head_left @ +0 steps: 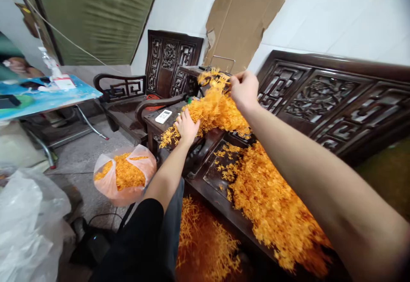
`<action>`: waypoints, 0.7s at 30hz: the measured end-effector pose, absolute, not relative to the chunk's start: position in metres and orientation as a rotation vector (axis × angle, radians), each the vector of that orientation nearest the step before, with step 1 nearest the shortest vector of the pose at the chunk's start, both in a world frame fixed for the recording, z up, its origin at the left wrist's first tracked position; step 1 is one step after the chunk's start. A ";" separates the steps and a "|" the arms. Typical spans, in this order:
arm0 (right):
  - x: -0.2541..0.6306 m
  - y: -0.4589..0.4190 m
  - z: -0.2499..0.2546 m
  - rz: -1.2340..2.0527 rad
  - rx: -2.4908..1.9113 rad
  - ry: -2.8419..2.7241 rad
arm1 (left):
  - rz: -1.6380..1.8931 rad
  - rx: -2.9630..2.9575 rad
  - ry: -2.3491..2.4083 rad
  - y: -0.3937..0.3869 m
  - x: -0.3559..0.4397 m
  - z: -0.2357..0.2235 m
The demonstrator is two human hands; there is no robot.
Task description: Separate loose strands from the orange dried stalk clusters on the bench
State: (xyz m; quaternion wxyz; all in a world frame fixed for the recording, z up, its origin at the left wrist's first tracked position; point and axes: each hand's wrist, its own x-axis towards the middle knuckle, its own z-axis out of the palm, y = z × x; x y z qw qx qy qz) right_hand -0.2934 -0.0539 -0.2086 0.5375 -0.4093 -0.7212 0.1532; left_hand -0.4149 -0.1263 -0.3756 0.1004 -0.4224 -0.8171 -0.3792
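A heap of orange, thin, branching pieces (221,111), like plastic flower parts, covers much of a small dark wooden side table. My left hand (188,127) rests with spread fingers on the near left edge of this heap. Above the heap's right side, my right hand (245,89) is closed, thumb and fingers pinched on an orange cluster (214,77) raised over the pile. Its fingertips are partly hidden. A larger mass of the same orange pieces (275,201) spreads over the bench seat under my right forearm.
A white handheld device (163,116) lies on the side table's corner. On the floor stands a plastic bag (105,188) full of orange pieces. More orange pieces (205,243) lie low by my leg. A dark carved chair (128,111) and blue-topped table (73,94) stand left.
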 end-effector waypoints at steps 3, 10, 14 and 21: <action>-0.298 -0.036 -0.178 0.615 -0.944 -1.556 | -1.049 -1.240 -2.462 -0.123 -0.421 -0.378; -0.279 -0.047 -0.067 0.623 -0.749 -1.204 | -0.992 -1.224 -2.483 -0.120 -0.423 -0.379; -0.221 -0.056 -0.031 0.520 -0.696 -1.037 | -0.986 -1.251 -2.473 -0.126 -0.423 -0.374; -0.075 -0.078 -0.119 0.395 -0.678 -1.088 | -0.813 -1.452 -2.334 -0.152 -0.425 -0.359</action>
